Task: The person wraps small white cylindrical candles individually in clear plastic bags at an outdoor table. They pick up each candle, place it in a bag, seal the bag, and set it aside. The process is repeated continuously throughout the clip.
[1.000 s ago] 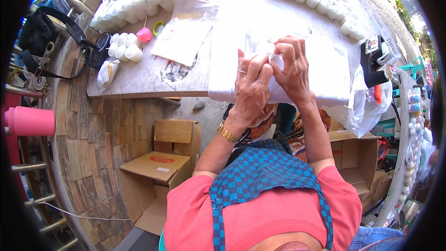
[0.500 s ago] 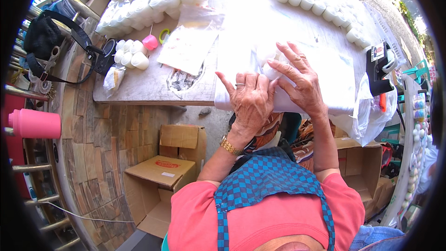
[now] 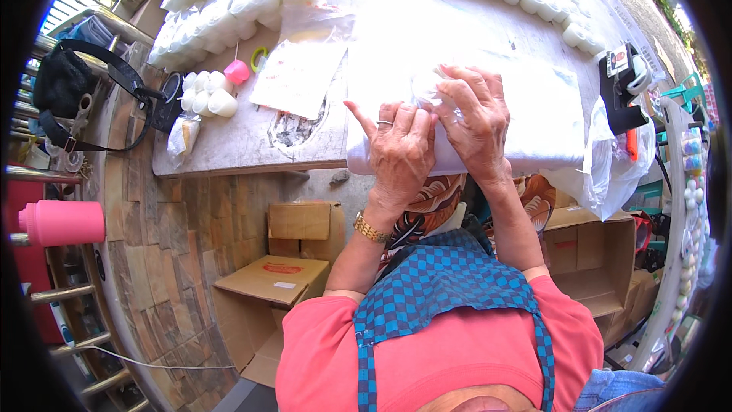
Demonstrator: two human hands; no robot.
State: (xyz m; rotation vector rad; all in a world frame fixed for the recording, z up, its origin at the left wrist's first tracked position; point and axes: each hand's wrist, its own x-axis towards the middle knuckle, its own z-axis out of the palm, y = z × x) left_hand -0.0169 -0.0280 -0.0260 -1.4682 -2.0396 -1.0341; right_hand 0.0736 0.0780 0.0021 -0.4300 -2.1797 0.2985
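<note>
At the table's near edge, a white bundle in shiny clear plastic [image 3: 424, 85] lies on a white cloth [image 3: 534, 126], its shape washed out by glare and mostly behind my fingers. My left hand [image 3: 402, 140] presses on its near side, fingers curled under and thumb stuck out to the left. My right hand [image 3: 476, 118] bends over it from the right, fingertips pinching the plastic. The two hands nearly touch. Off to the left sit a small pack of white cylinders [image 3: 207, 94], a pink piece with a wick-like string [image 3: 237, 72] and green-handled scissors [image 3: 259, 58].
Packs of white cylinders [image 3: 252, 0] line the far left, and loose rows [image 3: 526, 0] the far right. A flat plastic bag [image 3: 297, 76] lies left of the cloth. A black dispenser-like object [image 3: 619, 91] stands at right. Cardboard boxes [image 3: 286, 271] are below the table.
My right hand has drawn its fingers in, from spread over the white cylinders to bent and pinching the plastic. My left hand stays pressed beside it. The whole view has shifted slightly.
</note>
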